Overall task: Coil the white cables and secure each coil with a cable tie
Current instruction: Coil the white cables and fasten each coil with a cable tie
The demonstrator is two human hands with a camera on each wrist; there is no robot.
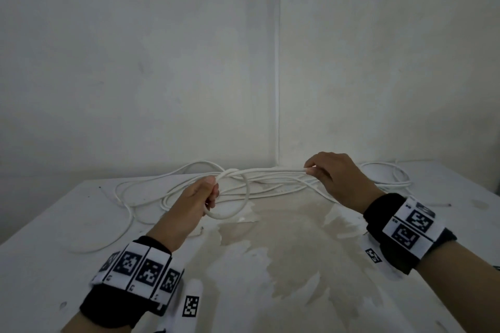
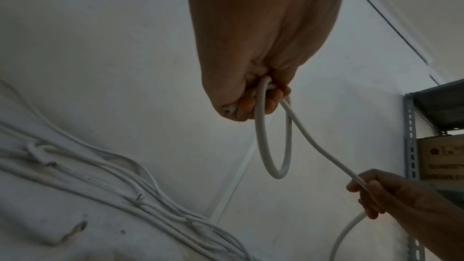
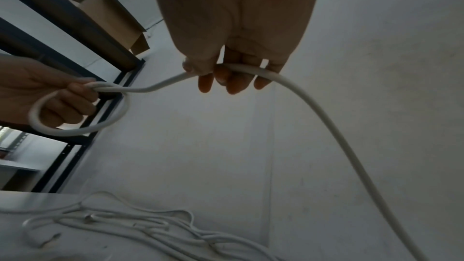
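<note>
My left hand [image 1: 208, 194] is raised above the white table [image 1: 54, 224] and grips the first small loop of a thick white cable [image 1: 238, 205]. The same loop [image 2: 273, 146] hangs below my curled fingers [image 2: 251, 106] in the left wrist view. From the loop the cable runs right to my right hand [image 1: 319, 170], which pinches it between thumb and fingers. In the right wrist view the cable [image 3: 326, 118] passes under my fingers [image 3: 226, 78] and drops toward the table. Several more white cables [image 1: 270, 186] lie loose and tangled along the table's back edge.
The table stands in a corner of white walls [image 1: 277, 89]. A large stain [image 1: 292, 251] covers its middle. A metal shelf rack [image 2: 411, 146] with a cardboard box [image 3: 108, 11] stands off to the side. Loose cable strands [image 1: 127, 213] trail over the left half of the table.
</note>
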